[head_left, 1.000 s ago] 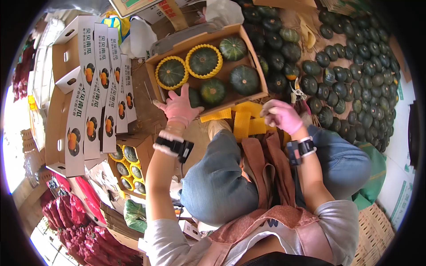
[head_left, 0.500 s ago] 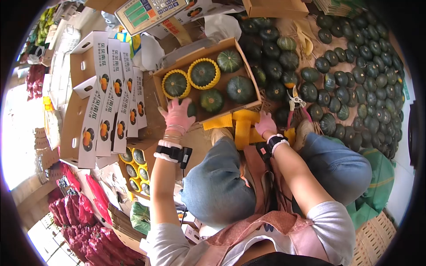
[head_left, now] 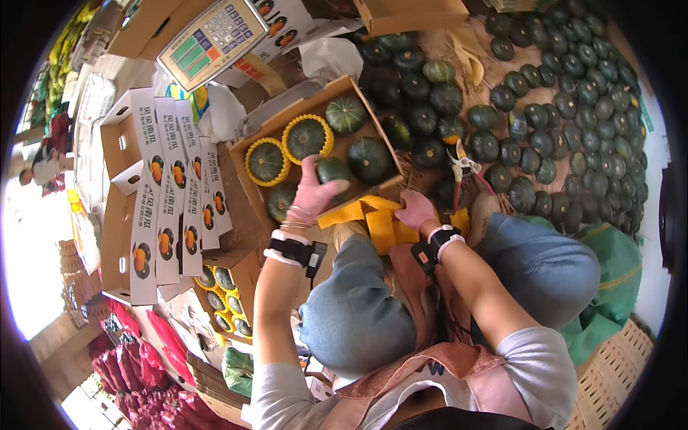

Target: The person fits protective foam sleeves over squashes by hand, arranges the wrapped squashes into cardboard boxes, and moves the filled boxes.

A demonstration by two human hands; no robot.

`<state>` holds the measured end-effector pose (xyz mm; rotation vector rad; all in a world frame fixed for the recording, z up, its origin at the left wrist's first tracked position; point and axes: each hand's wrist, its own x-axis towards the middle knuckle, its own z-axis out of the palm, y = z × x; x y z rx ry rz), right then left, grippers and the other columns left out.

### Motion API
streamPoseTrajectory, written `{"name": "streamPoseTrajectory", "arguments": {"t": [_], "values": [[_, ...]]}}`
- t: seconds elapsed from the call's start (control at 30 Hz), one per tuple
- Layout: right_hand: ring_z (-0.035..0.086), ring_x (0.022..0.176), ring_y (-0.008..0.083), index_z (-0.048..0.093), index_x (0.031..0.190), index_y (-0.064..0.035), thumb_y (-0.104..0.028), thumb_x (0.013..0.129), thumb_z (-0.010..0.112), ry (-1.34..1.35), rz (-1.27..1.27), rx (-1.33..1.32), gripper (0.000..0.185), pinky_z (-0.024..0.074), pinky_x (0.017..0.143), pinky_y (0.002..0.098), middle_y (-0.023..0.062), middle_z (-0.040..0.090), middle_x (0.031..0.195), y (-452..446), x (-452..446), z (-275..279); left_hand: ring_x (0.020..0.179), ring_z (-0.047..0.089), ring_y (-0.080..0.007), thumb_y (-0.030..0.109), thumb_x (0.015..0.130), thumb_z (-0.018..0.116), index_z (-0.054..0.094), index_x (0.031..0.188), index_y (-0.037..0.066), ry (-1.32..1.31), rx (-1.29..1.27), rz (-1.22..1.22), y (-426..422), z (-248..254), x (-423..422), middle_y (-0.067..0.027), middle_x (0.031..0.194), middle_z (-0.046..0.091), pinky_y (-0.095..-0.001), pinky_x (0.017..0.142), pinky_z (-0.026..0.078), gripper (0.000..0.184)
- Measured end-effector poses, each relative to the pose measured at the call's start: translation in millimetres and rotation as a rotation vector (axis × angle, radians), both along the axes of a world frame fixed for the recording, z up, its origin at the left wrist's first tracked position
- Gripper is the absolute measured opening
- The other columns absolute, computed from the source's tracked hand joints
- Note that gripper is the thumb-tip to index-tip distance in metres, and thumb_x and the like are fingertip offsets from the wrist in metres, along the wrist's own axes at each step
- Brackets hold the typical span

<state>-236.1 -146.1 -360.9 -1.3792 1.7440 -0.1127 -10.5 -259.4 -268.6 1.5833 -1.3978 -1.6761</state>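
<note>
An open cardboard box (head_left: 251, 202) in front of me holds several dark green pumpkins. Two of them, a left pumpkin (head_left: 266, 163) and a middle pumpkin (head_left: 308, 137), sit in yellow foam nets. My left hand (head_left: 312, 195), in a pink glove, has its fingers and thumb around a bare small pumpkin (head_left: 332, 170) near the box's front side. Left of that hand lies another bare pumpkin (head_left: 282, 202). My right hand (head_left: 416, 209), also gloved in pink, is closed on a flat yellow foam net (head_left: 381, 223) outside the box's front edge.
Pruning shears (head_left: 464, 166) with red handles lie beside loose pumpkins (head_left: 428, 152) on the right. Folded printed cartons (head_left: 166, 193) stand at the left, near a box of netted pumpkins (head_left: 247, 287). A scale (head_left: 213, 43) is at the back.
My left hand has moved right from the pumpkin at the box's left front corner to the one beside it. My right hand stays at the yellow foam nets. The view has shifted.
</note>
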Motion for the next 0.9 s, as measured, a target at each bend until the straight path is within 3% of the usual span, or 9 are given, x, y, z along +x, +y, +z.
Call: {"name": "streamPoseTrajectory", "arguments": {"t": [0.03, 0.13, 0.23, 0.37, 0.43, 0.57, 0.67, 0.87, 0.9], "values": [[0.057, 0.092, 0.0354, 0.057, 0.088, -0.0049, -0.024, 0.068, 0.063, -0.024, -0.064, -0.031, 0.028, 0.0455, 0.077, 0.0419, 0.0167, 0.061, 0.096, 8.3, 1.1, 0.1, 0.104, 0.055, -0.0280, 0.013, 0.069, 0.069, 0.040, 0.124, 0.008, 0.516, 0.192, 0.134, -1.6, 1.0, 1.3, -0.0127, 0.112, 0.055, -0.0415, 0.088, 0.047, 0.062], [0.057, 0.089, 0.0372, 0.058, 0.088, -0.0049, -0.025, 0.067, 0.066, -0.081, -0.227, -0.148, 0.030, 0.0452, 0.076, 0.0426, 0.0166, 0.061, 0.093, 24.2, 1.6, 13.0, 0.112, 0.051, -0.0255, 0.010, 0.076, 0.062, 0.038, 0.131, 0.006, 1.080, 0.489, 0.209, -6.4, 14.4, -7.2, -0.0129, 0.119, 0.052, -0.0384, 0.090, 0.047, 0.060], [0.058, 0.085, 0.0369, 0.059, 0.086, -0.0042, -0.027, 0.067, 0.068, -0.051, -0.173, -0.182, 0.031, 0.0457, 0.073, 0.0429, 0.0177, 0.061, 0.088, 36.7, -8.2, 30.8, 0.110, 0.052, -0.0273, 0.014, 0.075, 0.066, 0.040, 0.132, 0.007, 0.681, 0.349, 0.121, -6.3, 9.2, -23.7, -0.0128, 0.124, 0.051, -0.0400, 0.088, 0.048, 0.063], [0.059, 0.081, 0.0361, 0.062, 0.083, -0.0012, -0.030, 0.067, 0.071, -0.163, -0.257, -0.063, 0.035, 0.0473, 0.072, 0.0391, 0.0187, 0.061, 0.082, 42.4, -24.4, 83.7, 0.101, 0.057, -0.0246, 0.024, 0.074, 0.071, 0.050, 0.123, 0.004, -0.465, -0.463, -0.493, -13.1, 18.6, -23.3, -0.0147, 0.112, 0.057, -0.0335, 0.082, 0.049, 0.058], [0.059, 0.080, 0.0345, 0.061, 0.081, 0.0004, -0.028, 0.066, 0.071, -0.184, -0.306, -0.201, 0.034, 0.0472, 0.072, 0.0372, 0.0180, 0.060, 0.083, 44.9, -29.6, 93.3, 0.088, 0.060, -0.0260, 0.027, 0.073, 0.071, 0.055, 0.117, 0.004, -0.628, -0.608, -0.562, -7.8, 41.4, -12.0, -0.0151, 0.104, 0.059, -0.0335, 0.080, 0.049, 0.052], [0.054, 0.068, 0.0298, 0.055, 0.073, 0.0016, -0.021, 0.066, 0.068, -0.229, -0.313, -0.504, 0.027, 0.0438, 0.062, 0.0361, 0.0147, 0.053, 0.074, 40.4, -34.2, 153.8, 0.079, 0.060, -0.0255, 0.020, 0.073, 0.070, 0.060, 0.102, 0.003, -0.409, -0.562, -0.435, 30.0, 161.2, -5.1, -0.0121, 0.090, 0.060, -0.0321, 0.073, 0.049, 0.035], [0.043, 0.057, 0.0233, 0.046, 0.066, 0.0017, -0.015, 0.065, 0.064, -0.385, -0.279, -0.695, 0.025, 0.0375, 0.054, 0.0321, 0.0112, 0.043, 0.065, 43.3, -26.4, 213.7, 0.072, 0.057, -0.0265, 0.020, 0.072, 0.072, 0.061, 0.086, 0.004, -0.422, -0.889, -0.565, 95.3, 243.2, -16.9, -0.0100, 0.078, 0.056, -0.0334, 0.067, 0.048, 0.024], [0.040, 0.055, 0.0149, 0.047, 0.066, 0.0002, -0.012, 0.069, 0.064, -0.730, -0.186, -0.636, 0.021, 0.0355, 0.051, 0.0304, 0.0080, 0.041, 0.061, 83.6, 2.8, 269.3, 0.073, 0.054, -0.0310, 0.047, 0.066, 0.075, 0.054, 0.088, 0.004, -0.438, -0.888, -0.452, 201.7, 223.3, -55.1, -0.0116, 0.080, 0.053, -0.0394, 0.066, 0.046, 0.053], [0.040, 0.055, 0.0120, 0.048, 0.066, -0.0002, -0.014, 0.071, 0.063, -0.743, -0.198, -0.611, 0.021, 0.0353, 0.051, 0.0296, 0.0069, 0.041, 0.060, 90.2, 4.8, 274.0, 0.072, 0.053, -0.0315, 0.042, 0.066, 0.076, 0.054, 0.091, 0.003, -0.416, -0.894, -0.411, 210.5, 215.5, -61.4, -0.0115, 0.080, 0.053, -0.0386, 0.065, 0.047, 0.051]]}}
